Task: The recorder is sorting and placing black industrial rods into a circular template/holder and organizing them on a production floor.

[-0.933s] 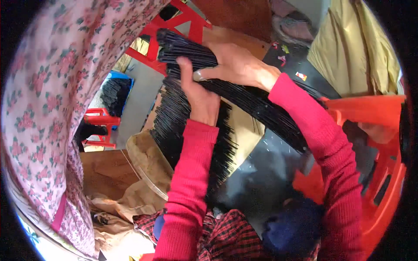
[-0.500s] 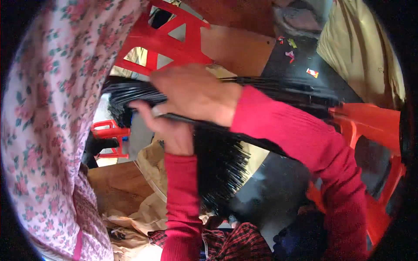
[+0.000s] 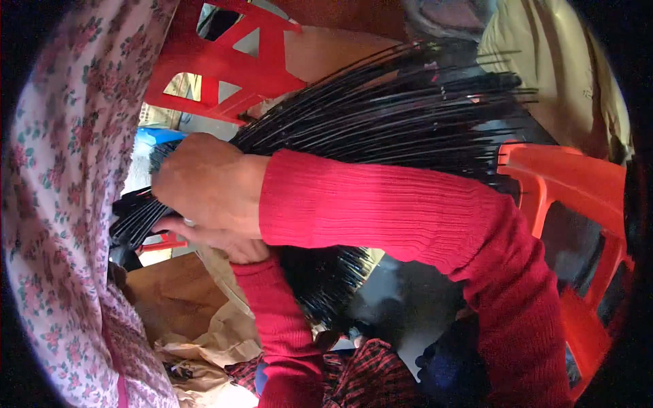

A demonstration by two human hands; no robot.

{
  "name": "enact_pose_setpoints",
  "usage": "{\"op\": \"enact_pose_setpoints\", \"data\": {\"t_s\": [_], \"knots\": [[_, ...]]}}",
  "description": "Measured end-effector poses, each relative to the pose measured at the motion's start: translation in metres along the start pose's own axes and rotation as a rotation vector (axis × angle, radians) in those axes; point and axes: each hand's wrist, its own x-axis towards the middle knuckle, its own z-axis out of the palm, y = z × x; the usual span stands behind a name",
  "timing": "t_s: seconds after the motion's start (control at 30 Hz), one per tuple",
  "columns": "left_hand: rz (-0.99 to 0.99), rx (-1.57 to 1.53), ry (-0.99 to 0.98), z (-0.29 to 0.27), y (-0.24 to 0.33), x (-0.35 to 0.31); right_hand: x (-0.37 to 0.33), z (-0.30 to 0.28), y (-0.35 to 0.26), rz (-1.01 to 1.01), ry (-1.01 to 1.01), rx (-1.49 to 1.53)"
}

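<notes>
A thick bundle of long, thin black strands (image 3: 381, 119), like wires or thin rods, stretches sideways in front of me. My right hand (image 3: 204, 180) is closed over its left part, knuckles up. Beneath, my left hand (image 3: 218, 239) grips the same bundle from below, its fingers partly covered by my right hand. Short strand ends stick out to the left of both hands, while the long right portion fans out widely. Below my right forearm lies another dense mass of black strands (image 3: 326, 279), its tips pointing right.
A floral cloth (image 3: 75, 190) hangs along the left side. One red plastic stool (image 3: 224, 68) stands at the far left, another red stool (image 3: 558, 173) at the right. A yellowish sack (image 3: 558, 75) sits at the far right. Crumpled brown paper (image 3: 211, 340) lies at the near left.
Both hands have moved left along with the bundle. Its right part, narrow and blurred earlier, now spreads into a broad fan reaching farther up.
</notes>
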Motion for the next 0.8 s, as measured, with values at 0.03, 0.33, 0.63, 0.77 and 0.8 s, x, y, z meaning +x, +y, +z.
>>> {"op": "enact_pose_setpoints", "data": {"t_s": [0.03,0.33,0.63,0.77,0.8], "knots": [[0.0,0.0,0.018,-0.007,-0.011,0.002,-0.002,0.0,0.006,0.019,0.026,-0.012],[-0.19,-0.01,-0.124,-0.01,-0.059,0.036,0.0,0.007,0.101,0.148,-0.725,0.012],[0.106,0.078,0.113,-0.058,-0.034,0.018,-0.031,0.046,0.046,0.024,-0.321,0.194],[-0.015,0.012,0.095,-0.079,-0.06,0.002,-0.024,0.071,0.01,0.013,-0.468,0.003],[-0.05,-0.007,0.078,-0.079,-0.069,0.0,-0.02,0.078,0.006,0.007,-0.541,0.013]]}}
